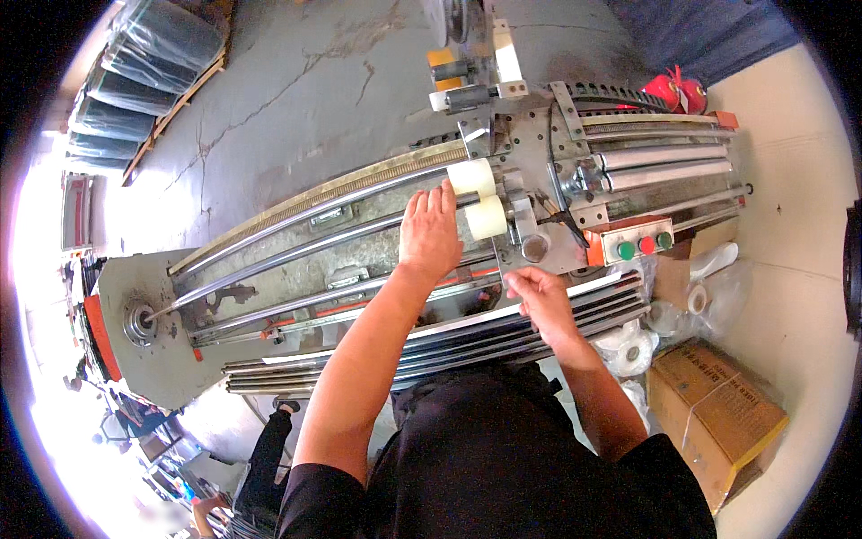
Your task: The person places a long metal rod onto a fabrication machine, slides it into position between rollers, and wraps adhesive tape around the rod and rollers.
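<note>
My left hand [431,232] lies with fingers stretched out across a long shiny steel rod [287,260] of a bench machine. Its fingertips are right beside two cream-white cylindrical rollers [486,217], which sit at the edge of the machine's metal carriage plate [532,139]. My right hand [543,301] is curled, thumb and fingertips together, just in front of the carriage's near edge. Whether it pinches anything small cannot be made out. Next to it, on the right, an orange-edged control box [636,244] carries green and red push buttons.
Several metal bars [431,355] lie along the machine's near side. A cardboard box [718,415] and plastic-wrapped rolls [626,349] stand at the right, by a wall. Wrapped dark rolls [135,76] sit far left. At lower left another person's leg [267,458] shows.
</note>
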`<action>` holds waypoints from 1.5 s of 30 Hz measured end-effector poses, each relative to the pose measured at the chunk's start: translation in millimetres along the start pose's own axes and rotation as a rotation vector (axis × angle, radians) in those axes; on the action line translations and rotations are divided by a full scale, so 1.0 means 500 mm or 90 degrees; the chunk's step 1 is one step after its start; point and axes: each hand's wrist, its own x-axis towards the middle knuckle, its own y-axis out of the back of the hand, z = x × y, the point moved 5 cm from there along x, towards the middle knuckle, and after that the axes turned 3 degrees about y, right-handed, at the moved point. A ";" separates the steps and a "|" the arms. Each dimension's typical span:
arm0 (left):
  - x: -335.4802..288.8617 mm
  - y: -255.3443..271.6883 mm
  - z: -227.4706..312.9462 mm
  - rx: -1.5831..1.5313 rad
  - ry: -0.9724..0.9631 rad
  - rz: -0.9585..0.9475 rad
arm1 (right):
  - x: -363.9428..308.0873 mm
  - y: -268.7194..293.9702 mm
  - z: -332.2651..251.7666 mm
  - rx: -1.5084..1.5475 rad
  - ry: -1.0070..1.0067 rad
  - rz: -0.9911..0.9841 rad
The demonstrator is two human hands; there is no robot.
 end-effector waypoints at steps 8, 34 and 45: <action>-0.008 0.003 0.013 0.019 0.021 -0.033 | -0.067 0.060 0.106 -0.161 0.038 0.033; 0.022 0.003 -0.017 -0.209 0.032 -0.029 | 0.137 0.196 0.010 -0.735 0.488 -0.008; 0.118 0.000 -0.061 -0.316 0.031 -0.210 | 0.173 0.207 0.052 -0.864 0.493 -0.050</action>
